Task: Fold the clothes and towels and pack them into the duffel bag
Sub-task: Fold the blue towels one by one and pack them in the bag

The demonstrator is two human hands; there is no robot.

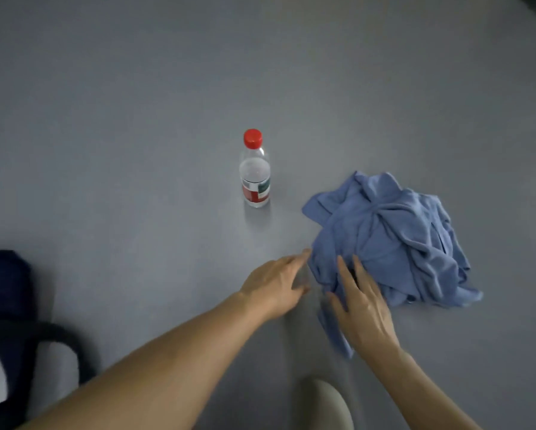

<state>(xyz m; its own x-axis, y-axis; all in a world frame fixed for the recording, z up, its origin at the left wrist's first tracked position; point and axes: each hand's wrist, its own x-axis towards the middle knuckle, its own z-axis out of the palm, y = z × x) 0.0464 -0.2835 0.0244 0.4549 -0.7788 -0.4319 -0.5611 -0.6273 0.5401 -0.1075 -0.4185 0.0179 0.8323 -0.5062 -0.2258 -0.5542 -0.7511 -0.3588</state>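
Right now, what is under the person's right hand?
The right hand lies flat on the near edge of the crumpled blue cloth, and a strip of that cloth sticks out beside the wrist. Whether anything lies beneath the pile is hidden.

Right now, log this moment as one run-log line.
cloth: crumpled, unfolded | left hand: open, at cloth edge | right hand: open, on cloth | bottle: upright, apart | bag: at left

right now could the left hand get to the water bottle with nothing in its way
Probably yes. The left hand lies open at the left edge of the crumpled blue garment, and only bare grey surface lies between it and the upright red-capped water bottle beyond it.
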